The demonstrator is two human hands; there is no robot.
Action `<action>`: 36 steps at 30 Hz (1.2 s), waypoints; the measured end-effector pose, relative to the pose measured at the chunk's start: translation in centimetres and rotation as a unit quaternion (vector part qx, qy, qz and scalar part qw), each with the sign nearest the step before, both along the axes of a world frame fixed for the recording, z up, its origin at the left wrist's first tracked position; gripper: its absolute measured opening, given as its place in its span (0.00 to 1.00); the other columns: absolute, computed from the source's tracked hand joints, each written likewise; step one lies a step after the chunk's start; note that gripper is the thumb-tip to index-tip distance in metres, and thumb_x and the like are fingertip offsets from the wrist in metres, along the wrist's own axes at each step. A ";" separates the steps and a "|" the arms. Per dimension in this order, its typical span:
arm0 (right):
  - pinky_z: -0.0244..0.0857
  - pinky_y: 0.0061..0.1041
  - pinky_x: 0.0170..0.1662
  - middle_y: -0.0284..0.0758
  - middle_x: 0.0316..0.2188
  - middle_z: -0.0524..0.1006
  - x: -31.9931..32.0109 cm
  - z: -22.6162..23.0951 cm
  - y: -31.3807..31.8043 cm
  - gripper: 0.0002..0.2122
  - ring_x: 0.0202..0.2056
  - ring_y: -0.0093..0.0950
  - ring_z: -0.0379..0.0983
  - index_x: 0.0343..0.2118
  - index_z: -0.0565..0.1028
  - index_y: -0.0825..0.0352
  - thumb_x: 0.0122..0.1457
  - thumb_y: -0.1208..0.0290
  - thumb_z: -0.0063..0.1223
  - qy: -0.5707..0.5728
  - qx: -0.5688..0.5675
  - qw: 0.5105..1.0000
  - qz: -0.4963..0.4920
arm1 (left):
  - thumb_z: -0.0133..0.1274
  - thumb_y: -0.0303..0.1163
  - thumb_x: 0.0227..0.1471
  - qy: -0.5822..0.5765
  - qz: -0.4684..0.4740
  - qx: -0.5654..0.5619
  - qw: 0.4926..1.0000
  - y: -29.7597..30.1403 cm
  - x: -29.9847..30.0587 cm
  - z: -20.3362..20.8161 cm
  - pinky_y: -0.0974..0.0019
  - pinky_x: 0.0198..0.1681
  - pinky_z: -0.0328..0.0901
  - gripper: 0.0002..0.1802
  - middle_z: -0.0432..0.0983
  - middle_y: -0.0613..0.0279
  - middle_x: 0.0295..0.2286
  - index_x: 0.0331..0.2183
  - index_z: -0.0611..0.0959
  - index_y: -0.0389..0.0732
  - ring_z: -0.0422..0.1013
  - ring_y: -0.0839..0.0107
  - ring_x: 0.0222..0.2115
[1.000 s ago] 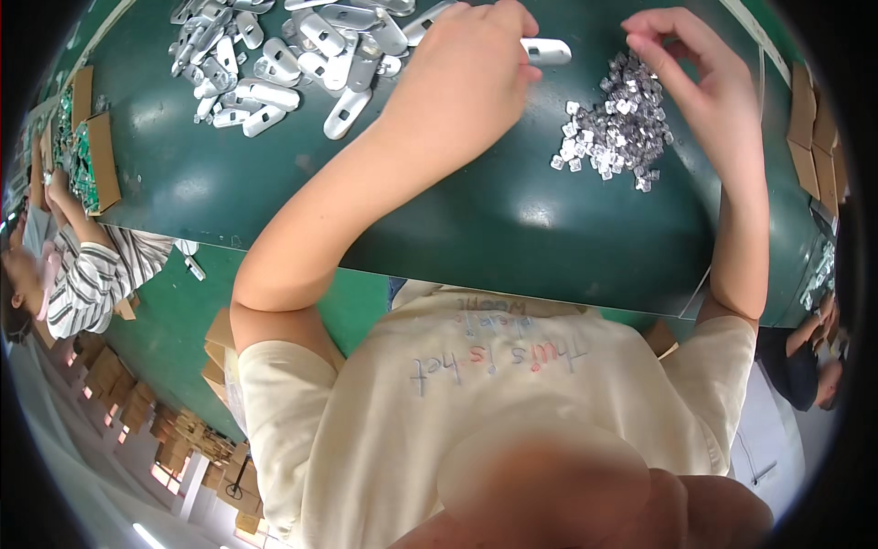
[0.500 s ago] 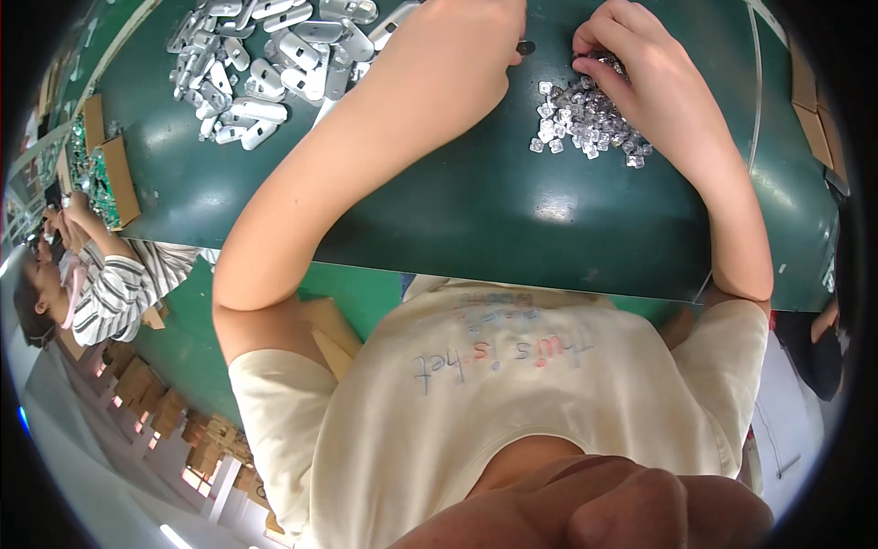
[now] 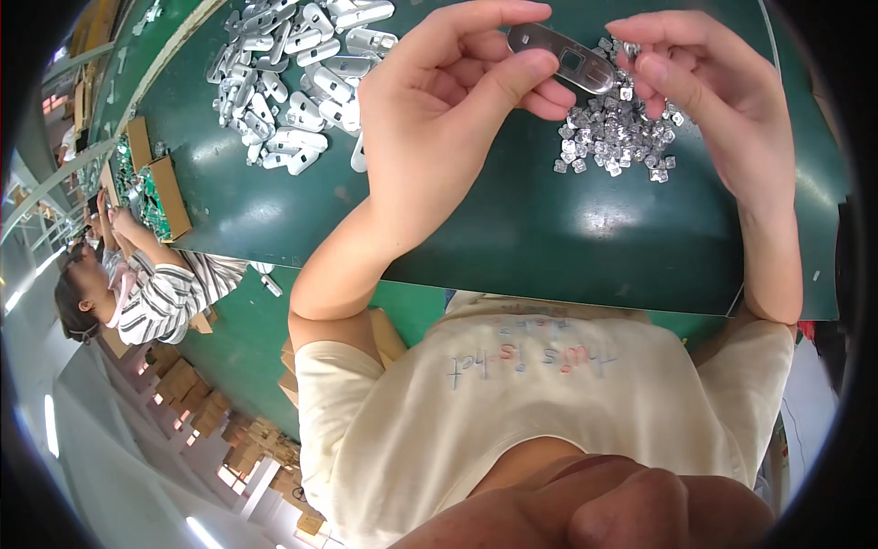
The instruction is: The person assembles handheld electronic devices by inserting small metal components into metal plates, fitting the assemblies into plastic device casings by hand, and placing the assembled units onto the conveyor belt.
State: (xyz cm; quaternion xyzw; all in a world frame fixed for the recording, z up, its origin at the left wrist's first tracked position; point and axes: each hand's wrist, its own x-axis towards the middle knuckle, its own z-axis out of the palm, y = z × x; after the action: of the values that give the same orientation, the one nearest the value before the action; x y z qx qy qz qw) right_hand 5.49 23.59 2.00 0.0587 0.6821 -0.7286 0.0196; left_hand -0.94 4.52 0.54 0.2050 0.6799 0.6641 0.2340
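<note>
My left hand [image 3: 448,114] is closed on an oval casing [image 3: 588,69], long, silvery grey and pierced by a small square opening. Its thumb presses the casing from the near side, with fingers behind. Close to the casing's right end, my right hand [image 3: 727,101] pinches a small shiny piece [image 3: 631,51], partly covered by the fingertips. Below both hands lies a heap of small square clear buttons [image 3: 611,137]. A larger pile of silver oval casings [image 3: 315,87] spreads over the table to the left of my left hand.
Both piles rest on a dark green tabletop [image 3: 549,247]. At the far left, cardboard boxes [image 3: 167,197] hold green circuit boards, and a person in a striped top [image 3: 169,293] sits there. Cardboard cartons [image 3: 183,389] stand on the floor behind.
My left hand has turned and risen into view with the casing between its fingers. My right hand has lifted off the button heap, pinching a small piece. The view has shifted slightly.
</note>
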 end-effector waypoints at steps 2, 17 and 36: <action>0.66 0.15 0.29 0.37 0.26 0.75 0.0 0.4 -0.7 0.11 0.25 0.19 0.71 0.38 0.71 0.75 0.50 0.85 0.50 -0.005 -0.006 1.000 -0.008 | 0.50 0.19 0.48 0.018 0.007 0.008 1.000 -0.2 0.2 -0.1 0.73 0.29 0.69 0.16 0.73 0.55 0.26 0.41 0.67 0.32 0.73 0.71 0.26; 0.59 0.17 0.35 0.38 0.33 0.67 0.7 0.2 -0.5 0.08 0.34 0.25 0.66 0.32 0.74 0.74 0.48 0.86 0.46 0.116 0.195 0.970 0.086 | 0.51 0.14 0.45 0.042 -0.014 0.104 0.994 -0.4 1.5 -1.2 0.68 0.31 0.72 0.15 0.74 0.49 0.26 0.38 0.68 0.27 0.74 0.65 0.26; 0.65 0.15 0.36 0.34 0.34 0.72 0.7 -0.6 -1.4 0.10 0.35 0.20 0.71 0.39 0.66 0.72 0.53 0.85 0.47 -0.014 -0.070 0.995 0.068 | 0.52 0.16 0.45 0.034 -0.026 0.021 0.999 -0.2 1.4 -2.4 0.76 0.31 0.69 0.16 0.73 0.58 0.29 0.40 0.72 0.30 0.73 0.74 0.28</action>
State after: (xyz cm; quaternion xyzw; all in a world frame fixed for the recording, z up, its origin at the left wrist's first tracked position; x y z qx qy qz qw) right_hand 6.17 22.22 1.43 0.0203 0.6313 -0.7708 0.0827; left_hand 0.47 4.29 -1.86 0.2493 0.6678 0.6648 0.2236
